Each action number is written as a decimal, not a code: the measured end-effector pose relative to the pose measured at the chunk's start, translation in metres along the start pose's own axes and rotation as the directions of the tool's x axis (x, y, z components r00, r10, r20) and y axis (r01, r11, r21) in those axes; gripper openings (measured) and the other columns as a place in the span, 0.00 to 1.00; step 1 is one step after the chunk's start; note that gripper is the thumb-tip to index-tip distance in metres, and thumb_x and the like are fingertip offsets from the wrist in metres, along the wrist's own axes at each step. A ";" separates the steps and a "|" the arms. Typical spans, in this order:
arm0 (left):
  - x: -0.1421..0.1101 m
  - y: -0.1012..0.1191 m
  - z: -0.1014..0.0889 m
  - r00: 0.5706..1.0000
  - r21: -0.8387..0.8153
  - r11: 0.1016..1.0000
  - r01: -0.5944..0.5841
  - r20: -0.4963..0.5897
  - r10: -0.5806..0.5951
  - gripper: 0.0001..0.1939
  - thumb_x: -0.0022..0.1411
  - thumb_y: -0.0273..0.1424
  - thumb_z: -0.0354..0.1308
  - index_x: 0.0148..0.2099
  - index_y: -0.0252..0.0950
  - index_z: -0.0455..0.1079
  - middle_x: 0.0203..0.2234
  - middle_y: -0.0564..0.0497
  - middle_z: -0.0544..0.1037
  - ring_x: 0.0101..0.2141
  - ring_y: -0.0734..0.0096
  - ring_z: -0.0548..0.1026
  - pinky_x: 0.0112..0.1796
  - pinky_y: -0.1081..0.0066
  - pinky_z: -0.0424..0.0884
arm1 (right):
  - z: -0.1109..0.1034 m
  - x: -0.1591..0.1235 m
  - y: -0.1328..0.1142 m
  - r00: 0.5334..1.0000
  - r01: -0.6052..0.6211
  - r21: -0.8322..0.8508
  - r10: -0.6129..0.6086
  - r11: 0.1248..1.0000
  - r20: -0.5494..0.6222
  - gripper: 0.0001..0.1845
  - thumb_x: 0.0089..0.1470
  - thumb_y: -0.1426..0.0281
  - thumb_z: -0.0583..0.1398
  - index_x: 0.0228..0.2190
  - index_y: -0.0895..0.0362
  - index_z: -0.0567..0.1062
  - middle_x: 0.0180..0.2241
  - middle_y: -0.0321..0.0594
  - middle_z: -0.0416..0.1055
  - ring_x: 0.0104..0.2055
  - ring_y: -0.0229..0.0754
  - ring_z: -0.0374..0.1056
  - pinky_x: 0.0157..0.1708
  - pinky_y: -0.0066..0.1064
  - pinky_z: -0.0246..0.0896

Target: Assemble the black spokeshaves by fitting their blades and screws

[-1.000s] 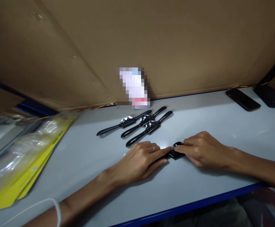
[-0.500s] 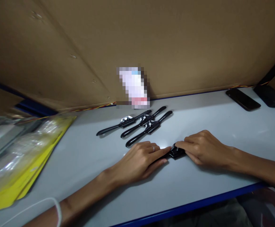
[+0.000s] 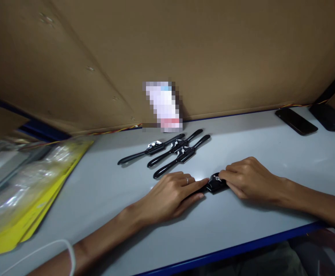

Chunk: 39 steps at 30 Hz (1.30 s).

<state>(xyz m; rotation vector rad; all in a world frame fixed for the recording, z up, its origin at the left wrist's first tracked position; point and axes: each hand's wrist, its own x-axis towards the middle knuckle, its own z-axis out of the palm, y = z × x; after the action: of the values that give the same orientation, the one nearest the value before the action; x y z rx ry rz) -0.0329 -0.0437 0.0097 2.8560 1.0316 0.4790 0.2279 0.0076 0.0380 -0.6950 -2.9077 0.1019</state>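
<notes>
The glossy black metal tool with a silver fitting (image 3: 217, 184) lies on the pale grey tabletop (image 3: 271, 153), between your two hands, near the front edge. Your left hand (image 3: 171, 193), with a ring on one finger, is closed over its left end and holds it down, the index finger and thumb reaching along it toward the body. Your right hand (image 3: 246, 178) grasps it at the other side, fingers curled, fingertips at the right of the silver fitting; the exact grip underneath is hidden from you. Half a second ago your right fingertips covered more of that fitting; they have shifted right, and more of the silver shows now. Your left hand has stayed put.

Just beyond your left hand, three black two-handled metal tools (image 3: 186, 154) lie side by side at a slant, unmoved. Behind them, a blurred-out pale patch (image 3: 167, 105) stands against the brown cardboard wall (image 3: 227, 57). To your far right lies a black smartphone (image 3: 296, 121); to your left, clear plastic packaging with yellow card backing (image 3: 37, 218).
</notes>
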 end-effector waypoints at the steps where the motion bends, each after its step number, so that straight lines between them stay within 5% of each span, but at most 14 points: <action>1: 0.000 0.000 0.000 1.000 -0.001 1.000 -0.001 0.000 0.001 0.18 0.78 0.36 0.46 0.59 0.33 0.70 0.29 0.50 0.78 0.26 0.70 0.74 0.28 0.67 0.70 | 0.000 0.000 0.000 1.000 0.016 0.007 -0.016 1.000 -0.002 0.13 0.54 0.81 0.54 0.33 0.59 0.78 0.24 0.38 0.72 0.22 0.36 0.54 0.25 0.34 0.37; 7: 0.000 0.000 0.000 1.000 0.003 1.000 -0.002 -0.005 0.002 0.19 0.79 0.36 0.44 0.59 0.33 0.70 0.28 0.51 0.77 0.26 0.70 0.74 0.28 0.67 0.70 | 0.000 -0.001 -0.001 0.999 0.040 0.045 -0.040 0.998 -0.013 0.16 0.57 0.80 0.53 0.39 0.58 0.79 0.26 0.38 0.74 0.23 0.35 0.56 0.25 0.33 0.39; 19: 0.000 0.000 0.001 1.000 0.002 1.000 0.002 -0.004 -0.002 0.19 0.79 0.37 0.44 0.59 0.33 0.70 0.30 0.50 0.78 0.27 0.69 0.75 0.29 0.67 0.71 | -0.002 -0.001 0.000 0.997 0.070 0.066 -0.068 0.995 -0.033 0.15 0.55 0.81 0.53 0.34 0.58 0.79 0.23 0.36 0.69 0.22 0.35 0.52 0.24 0.33 0.38; 29: 0.000 0.000 0.000 1.000 0.008 1.000 -0.002 0.010 0.002 0.18 0.79 0.36 0.44 0.58 0.33 0.70 0.29 0.50 0.78 0.27 0.69 0.74 0.29 0.67 0.70 | -0.001 -0.001 0.001 0.999 0.028 0.143 -0.023 0.989 -0.032 0.18 0.56 0.81 0.53 0.40 0.58 0.79 0.25 0.36 0.73 0.23 0.35 0.54 0.25 0.32 0.40; 35: 0.000 0.000 0.001 1.000 0.001 1.000 -0.004 -0.002 0.004 0.19 0.79 0.37 0.44 0.59 0.33 0.70 0.30 0.50 0.78 0.27 0.70 0.74 0.29 0.67 0.70 | -0.002 -0.001 0.001 1.000 -0.015 0.099 0.014 0.995 0.007 0.14 0.55 0.81 0.54 0.33 0.59 0.79 0.24 0.38 0.72 0.23 0.35 0.53 0.25 0.33 0.39; 39: 0.000 -0.001 0.001 1.000 -0.004 1.000 -0.003 -0.003 0.003 0.19 0.79 0.36 0.44 0.59 0.33 0.70 0.29 0.50 0.78 0.27 0.69 0.74 0.29 0.67 0.70 | -0.002 0.000 0.000 1.000 -0.022 0.064 0.022 0.998 -0.008 0.17 0.56 0.80 0.53 0.39 0.59 0.80 0.26 0.39 0.74 0.23 0.35 0.55 0.25 0.33 0.38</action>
<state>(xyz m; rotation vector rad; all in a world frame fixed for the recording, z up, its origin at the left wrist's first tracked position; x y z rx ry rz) -0.0333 -0.0432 0.0080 2.8548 1.0253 0.4847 0.2283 0.0080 0.0405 -0.7152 -2.8752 0.1933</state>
